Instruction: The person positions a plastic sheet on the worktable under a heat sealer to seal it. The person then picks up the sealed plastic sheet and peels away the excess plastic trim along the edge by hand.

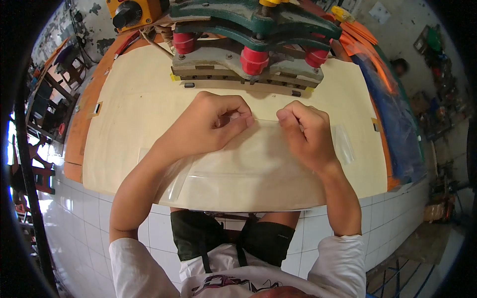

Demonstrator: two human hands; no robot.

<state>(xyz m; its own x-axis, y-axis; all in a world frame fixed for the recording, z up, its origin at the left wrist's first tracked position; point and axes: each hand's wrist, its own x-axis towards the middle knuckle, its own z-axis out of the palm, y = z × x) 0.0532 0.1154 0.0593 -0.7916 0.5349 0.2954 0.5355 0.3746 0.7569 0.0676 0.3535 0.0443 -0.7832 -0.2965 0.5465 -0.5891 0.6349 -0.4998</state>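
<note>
A clear plastic sheet lies over the cream work surface, reaching its near edge. My left hand pinches the sheet's far edge, thumb against curled fingers. My right hand is closed on the same edge a short way to the right, thumb pressed to the bent forefinger. Between the two hands the edge runs nearly straight. A narrow clear strip shows beside my right wrist. Just beyond both hands stands a green and grey press-like machine with red knobs and a long, low metal bar.
A yellow control box with a black dial sits at the far left. Orange sheets and blue plastic lie along the table's right side. White floor tiles surround the table; stools and shelving stand farther out.
</note>
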